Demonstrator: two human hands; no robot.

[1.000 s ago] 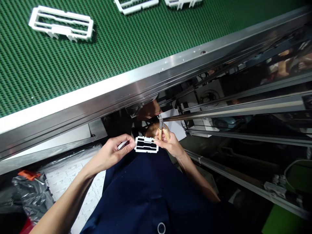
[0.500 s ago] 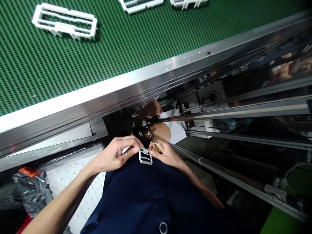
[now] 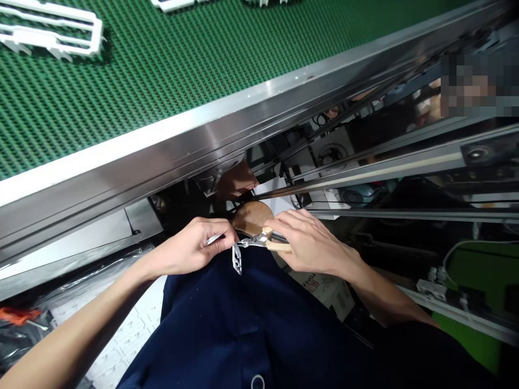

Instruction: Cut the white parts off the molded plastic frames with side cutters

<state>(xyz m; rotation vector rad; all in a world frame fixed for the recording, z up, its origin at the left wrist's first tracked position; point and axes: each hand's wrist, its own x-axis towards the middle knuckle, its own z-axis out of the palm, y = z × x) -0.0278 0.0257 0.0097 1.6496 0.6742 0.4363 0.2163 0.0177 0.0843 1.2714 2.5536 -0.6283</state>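
- Left hand (image 3: 208,246): thumb and fingers pinched on a white frame (image 3: 234,257).
- Right hand (image 3: 310,243): curled around pliers (image 3: 278,247), tips at the frame's upper end.

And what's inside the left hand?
The left hand pinches a white frame, part of which sticks out of the grip. A white sliver also shows within its curl. The hand covers the rest, so the sliver's full shape, and whether it is separate, cannot be told.

The held frame (image 3: 235,257) looks plastic, the rail (image 3: 162,128) glossy metal, the belt (image 3: 170,62) rough.
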